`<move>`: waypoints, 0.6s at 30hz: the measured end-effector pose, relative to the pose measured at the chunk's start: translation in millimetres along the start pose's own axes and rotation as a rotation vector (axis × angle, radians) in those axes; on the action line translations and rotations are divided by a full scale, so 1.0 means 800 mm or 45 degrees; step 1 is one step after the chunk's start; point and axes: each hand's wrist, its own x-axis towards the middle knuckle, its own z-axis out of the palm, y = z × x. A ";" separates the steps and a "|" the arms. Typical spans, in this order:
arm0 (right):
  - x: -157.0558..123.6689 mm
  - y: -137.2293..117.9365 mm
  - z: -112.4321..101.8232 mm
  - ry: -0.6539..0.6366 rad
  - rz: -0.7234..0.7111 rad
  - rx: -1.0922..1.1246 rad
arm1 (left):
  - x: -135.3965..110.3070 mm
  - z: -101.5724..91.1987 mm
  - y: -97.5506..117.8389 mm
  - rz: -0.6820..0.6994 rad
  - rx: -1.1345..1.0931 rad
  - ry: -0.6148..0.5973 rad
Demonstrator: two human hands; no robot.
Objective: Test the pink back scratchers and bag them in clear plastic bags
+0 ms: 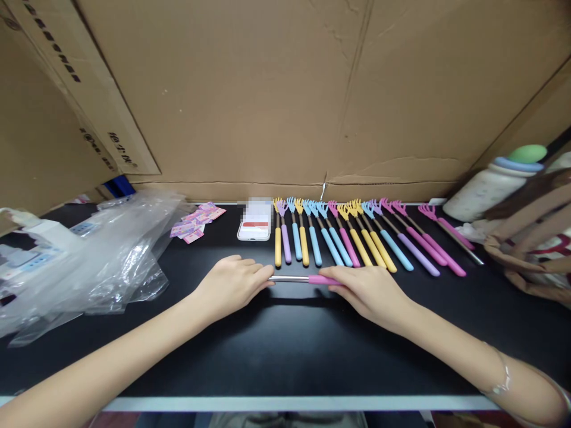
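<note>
Both my hands hold one telescopic back scratcher [298, 279] level just above the black table [276, 345]. My left hand [232, 284] is closed over the end of its silver metal rod. My right hand [368, 290] is closed round its pink handle. The scratcher's claw end is hidden under my left hand. Just beyond my hands lies a row of several back scratchers [357, 238] with yellow, purple, blue and pink handles, claws pointing away from me.
A phone [254, 224] lies left of the row, with small pink cards [196, 222] beside it. Crumpled clear plastic bags [102, 255] cover the left of the table. A white bottle [491, 184] and a bag [530, 238] sit at the right. Cardboard walls [285, 89] stand behind.
</note>
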 end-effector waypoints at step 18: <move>0.024 0.002 -0.021 -0.624 0.338 0.937 | 0.007 0.008 0.005 0.019 -0.025 -0.027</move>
